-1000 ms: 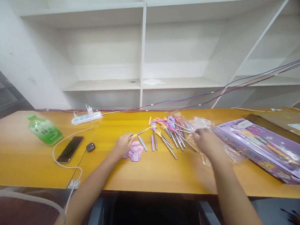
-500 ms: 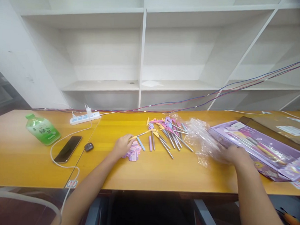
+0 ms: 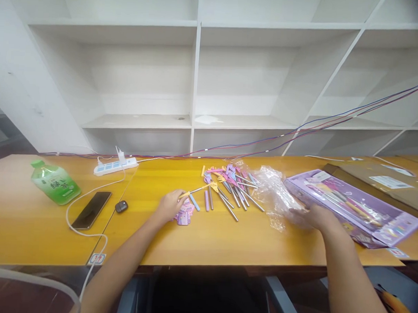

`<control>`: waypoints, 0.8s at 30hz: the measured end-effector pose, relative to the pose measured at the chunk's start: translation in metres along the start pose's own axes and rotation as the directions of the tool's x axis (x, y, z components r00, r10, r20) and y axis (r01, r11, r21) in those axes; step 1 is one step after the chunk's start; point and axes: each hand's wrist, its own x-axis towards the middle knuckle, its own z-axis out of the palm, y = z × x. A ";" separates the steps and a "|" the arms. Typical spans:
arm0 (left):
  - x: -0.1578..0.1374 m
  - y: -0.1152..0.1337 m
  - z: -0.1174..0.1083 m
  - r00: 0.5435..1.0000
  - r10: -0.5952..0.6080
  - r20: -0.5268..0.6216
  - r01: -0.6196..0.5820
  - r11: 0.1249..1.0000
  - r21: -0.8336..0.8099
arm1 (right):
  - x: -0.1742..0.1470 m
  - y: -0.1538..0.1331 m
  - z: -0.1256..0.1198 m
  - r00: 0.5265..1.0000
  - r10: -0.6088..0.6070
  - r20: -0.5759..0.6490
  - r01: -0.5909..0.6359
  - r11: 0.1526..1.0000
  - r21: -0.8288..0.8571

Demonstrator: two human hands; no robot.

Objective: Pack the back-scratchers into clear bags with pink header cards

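My left hand (image 3: 171,204) is closed around the handle end of a yellow extendable back scratcher (image 3: 194,190), whose hand-shaped head points right. Beneath that hand lies a small pile of pink and purple printed cards (image 3: 184,217). To its right, several back scratchers (image 3: 234,187) with coloured hand-shaped heads and metal rods are heaped on the table, with loose coloured handles (image 3: 207,200) beside them. My right hand (image 3: 313,216) reaches over crumpled clear plastic wrappers (image 3: 275,189), fingers stretched left and touching them. Close by stands an open purple box (image 3: 352,206) with more wrapped back scratchers inside.
On the left are a green bottle (image 3: 55,183), a phone (image 3: 92,210), a small black case (image 3: 121,206) and a white power strip (image 3: 115,166) with a trailing cable. A flat cardboard box (image 3: 377,182) lies back right. White shelves (image 3: 194,82) rise behind.
The view has shifted slightly. My right hand has moved a little left over the plastic wrappers, its fingers more stretched out. My left hand keeps hold of the yellow back scratcher.
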 end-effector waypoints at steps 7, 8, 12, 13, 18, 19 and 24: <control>-0.002 0.001 -0.001 1.000 -0.018 0.005 0.017 1.000 0.017 | -0.010 -0.001 0.003 0.999 0.037 -0.030 -0.038 0.999 -0.039; -0.002 0.001 -0.001 1.000 -0.016 0.010 0.016 1.000 0.019 | -0.012 -0.001 0.001 0.998 0.043 -0.055 -0.045 0.998 -0.043; -0.002 0.001 0.000 1.000 -0.011 0.021 0.010 1.000 0.028 | -0.026 -0.013 -0.016 0.994 0.093 -0.060 -0.098 0.992 -0.079; -0.001 0.001 0.000 1.000 -0.013 0.022 0.013 1.000 0.027 | -0.030 -0.018 -0.023 0.991 0.108 -0.079 -0.114 0.990 -0.077; 0.000 -0.001 0.004 0.998 -0.056 0.009 0.056 0.995 -0.078 | -0.057 -0.051 -0.056 0.894 0.140 -0.426 -0.091 0.987 0.132; 0.000 -0.001 0.005 0.998 -0.067 -0.006 0.066 0.991 -0.119 | -0.063 -0.060 -0.062 0.851 0.142 -0.506 -0.050 0.980 0.191; 0.002 0.000 0.002 0.995 0.019 -0.100 -0.048 0.954 -0.295 | -0.090 -0.124 -0.081 0.763 0.110 -0.637 0.300 0.813 0.499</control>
